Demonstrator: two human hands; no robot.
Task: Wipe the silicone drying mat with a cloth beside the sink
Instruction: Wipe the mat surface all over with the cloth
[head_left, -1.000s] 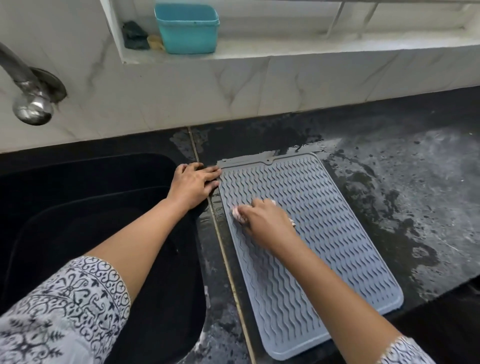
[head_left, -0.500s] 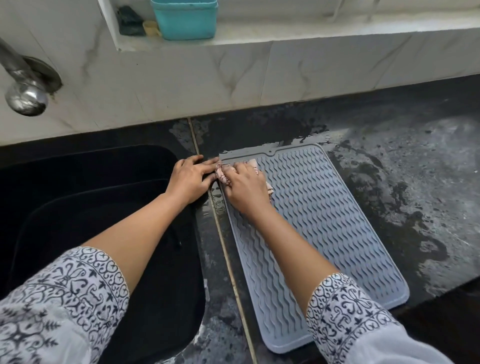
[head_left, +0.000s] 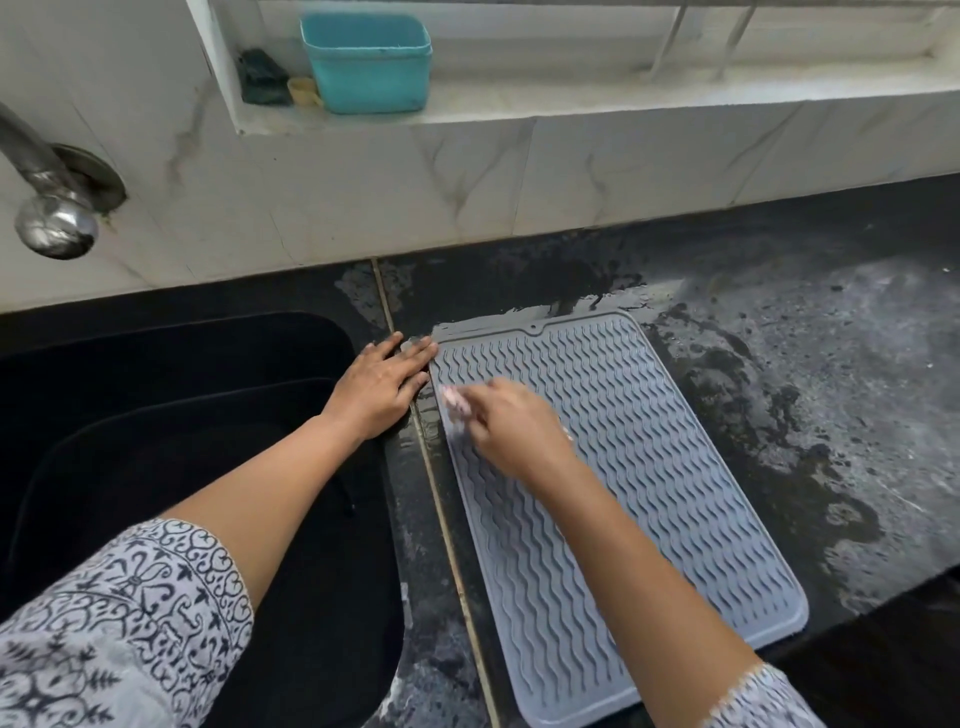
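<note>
A: How far along does the wiping look?

B: Partway, I'd judge. The right hand (head_left: 511, 426) presses a small pinkish cloth (head_left: 456, 402) onto the grey mat (head_left: 649, 467) near its upper-left corner, at the centre of the frame. The hand is blurred, which suggests a stroke in progress. I can't tell which parts of the mat are already clean; the whole lower half toward the bottom of the frame shows no cloth on it, so that probably remains.

A: And the other hand?

B: The left hand (head_left: 379, 384) lies flat with its fingers (head_left: 415, 353) spread and straight, gripping nothing. The fingertips touch the mat's upper-left corner, seemingly pinning it. The right hand's fingers are curled down over the cloth, holding it bunched against the mat.

A: Where does the mat sit?

B: Flat on the dark tabletop (head_left: 805, 389), just right of the black sink (head_left: 156, 415), running diagonally toward the lower right.

A: Materials?

B: The mat is a rounded rectangle of soft-looking silicone with raised wavy ridges and a small notch in its top edge. The tabletop is mottled black stone with wet patches. The sink is matt black, and the wall above it is pale veined marble tile.
</note>
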